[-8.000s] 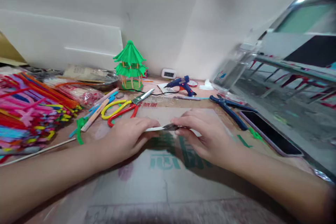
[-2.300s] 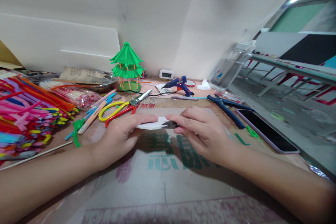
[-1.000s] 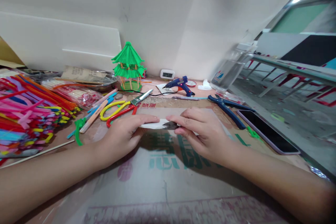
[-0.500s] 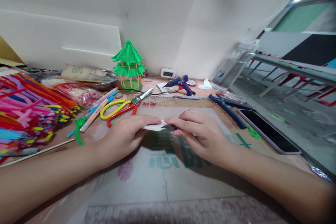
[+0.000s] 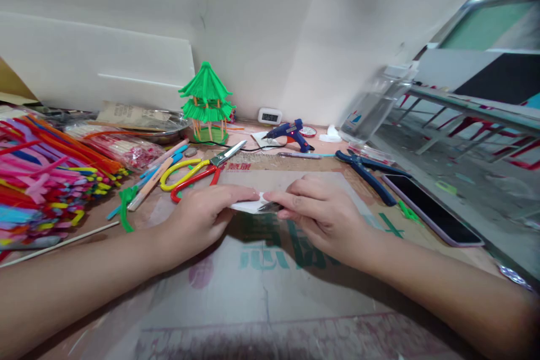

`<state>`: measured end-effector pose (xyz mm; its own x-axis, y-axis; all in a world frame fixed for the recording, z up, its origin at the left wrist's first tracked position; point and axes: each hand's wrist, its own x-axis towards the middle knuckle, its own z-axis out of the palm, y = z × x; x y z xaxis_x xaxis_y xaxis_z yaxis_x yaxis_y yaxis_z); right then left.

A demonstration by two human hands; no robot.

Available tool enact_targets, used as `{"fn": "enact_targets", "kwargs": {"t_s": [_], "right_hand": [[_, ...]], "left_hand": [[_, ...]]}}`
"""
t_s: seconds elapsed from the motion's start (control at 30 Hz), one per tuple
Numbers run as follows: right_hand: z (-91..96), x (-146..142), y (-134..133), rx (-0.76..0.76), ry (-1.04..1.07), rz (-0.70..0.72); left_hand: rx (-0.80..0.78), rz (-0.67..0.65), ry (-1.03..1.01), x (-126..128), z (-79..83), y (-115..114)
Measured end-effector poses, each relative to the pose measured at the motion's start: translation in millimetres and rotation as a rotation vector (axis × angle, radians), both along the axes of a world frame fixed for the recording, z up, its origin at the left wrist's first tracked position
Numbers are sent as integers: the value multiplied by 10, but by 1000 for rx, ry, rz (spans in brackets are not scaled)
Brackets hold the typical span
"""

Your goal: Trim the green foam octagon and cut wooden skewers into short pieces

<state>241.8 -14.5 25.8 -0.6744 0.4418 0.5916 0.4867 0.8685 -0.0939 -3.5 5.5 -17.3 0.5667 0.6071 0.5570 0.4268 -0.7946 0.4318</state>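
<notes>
My left hand (image 5: 200,211) is closed on a small white piece (image 5: 247,206) that looks like card or foam, with the thumb along its top. My right hand (image 5: 323,211) pinches a small pointed metal blade (image 5: 269,208) between thumb and fingers. The blade's tip lies against or just in front of the white piece's right end; the exact contact is too small to make out. Both hands are held above a clear sheet on printed cardboard (image 5: 253,292). Scissors (image 5: 211,166) with red and yellow handles lie just beyond my left hand.
Colourful pipe cleaners (image 5: 46,180) are heaped at the left. At the back stand a green pagoda model (image 5: 206,101), a small digital clock (image 5: 270,116) and a blue glue gun (image 5: 291,134). Blue pliers (image 5: 369,174) and a phone (image 5: 430,208) lie on the right.
The blade has turned slightly in my right fingers, its face now lighter and its tip a little lower. Both hands stay almost in place.
</notes>
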Motion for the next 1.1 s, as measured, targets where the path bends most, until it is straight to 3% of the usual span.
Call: {"fn": "enact_targets", "kwargs": {"t_s": [1.1], "right_hand": [[-17,-10,-11,-72,5,-2]], "left_hand": [[-10,25,79,18,38,-22]]}}
